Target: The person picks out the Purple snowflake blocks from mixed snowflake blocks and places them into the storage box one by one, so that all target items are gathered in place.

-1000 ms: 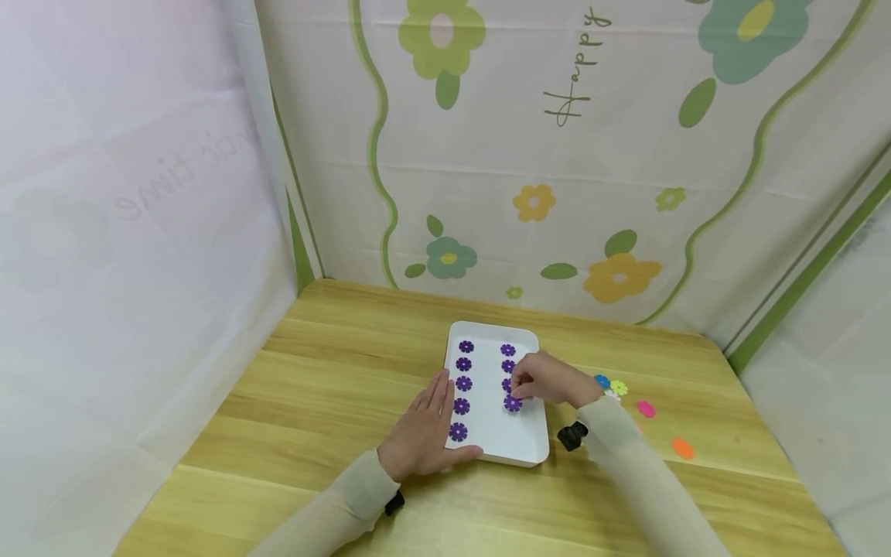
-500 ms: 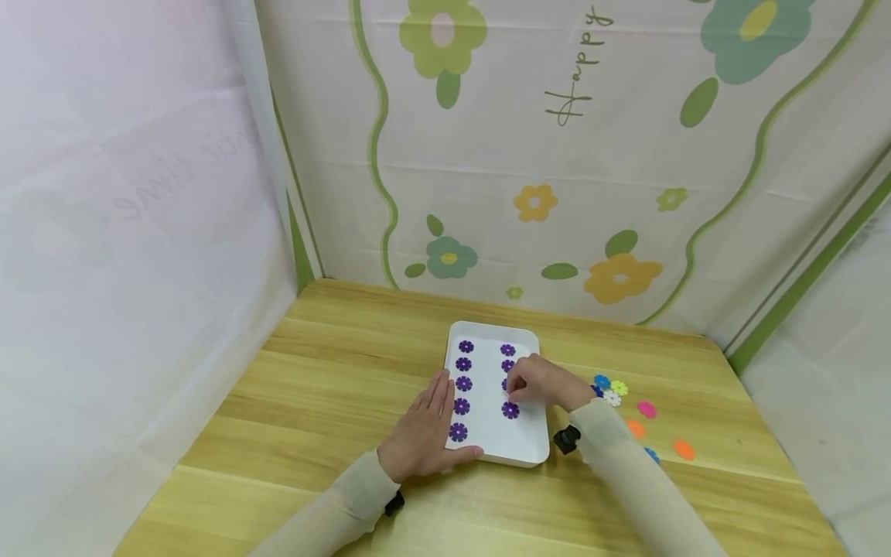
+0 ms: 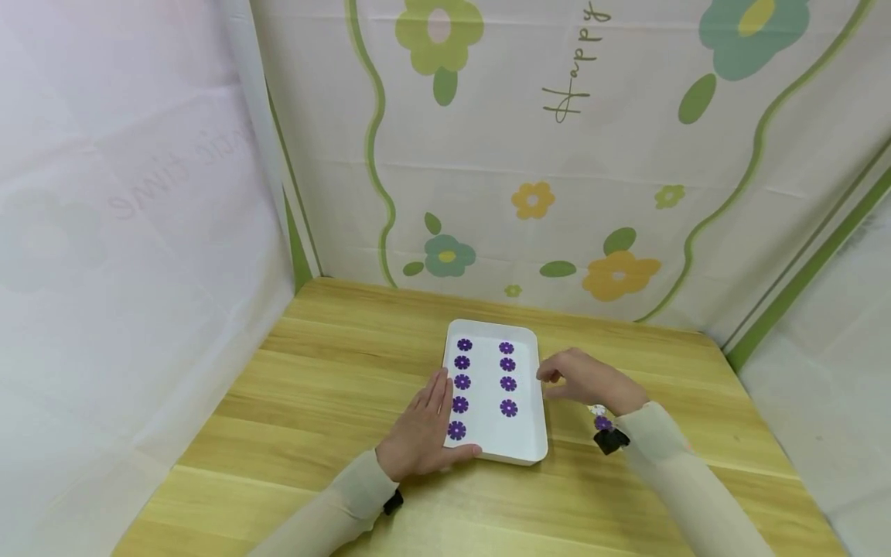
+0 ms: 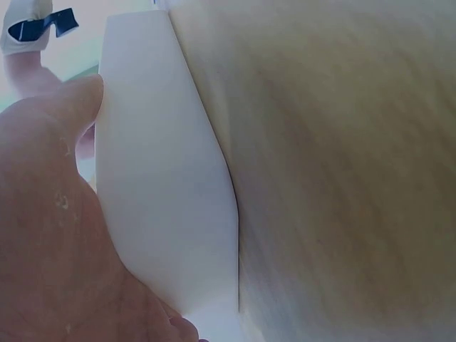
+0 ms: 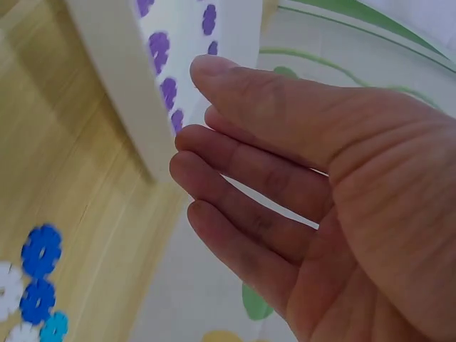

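Observation:
A white tray (image 3: 483,433) lies on the wooden table, holding purple snowflake discs (image 3: 509,408) in two columns, several in each. My left hand (image 3: 418,437) rests along the tray's left rim with straight fingers, its thumb over the near edge. In the left wrist view that palm (image 4: 57,214) lies against the tray's white outer wall (image 4: 164,157). Just beyond the tray's right rim hovers my right hand (image 3: 592,383). The right wrist view shows this hand's fingers (image 5: 249,228) loosely bent, thumb apart, with nothing between them.
Right of the tray, a white disc (image 3: 597,410) and a purple disc (image 3: 602,423) show beside the right wrist. The right wrist view shows blue discs (image 5: 41,251) and more white ones on the table. Flower-printed cloth (image 3: 487,155) encloses the table's back and sides.
My right hand has let go of a purple disc at the bottom of the right column and moved right, out past the tray's rim. My left hand has stayed in place.

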